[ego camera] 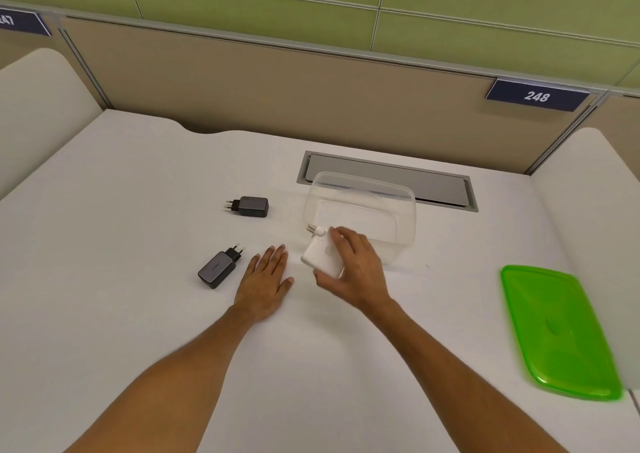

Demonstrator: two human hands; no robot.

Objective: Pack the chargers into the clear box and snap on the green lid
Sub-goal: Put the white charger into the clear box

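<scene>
My right hand grips a white charger, held tilted just in front of the near left corner of the clear box, plug pins pointing up and away. The box stands open with nothing visible in it. My left hand lies flat on the white table, fingers spread, holding nothing. Two dark grey chargers rest on the table: one just left of my left hand, the other farther back. The green lid lies flat at the right.
A grey cable hatch is set into the table behind the box. Beige partition walls close the back, with a sign reading 248. White rounded side panels stand at the left and right edges.
</scene>
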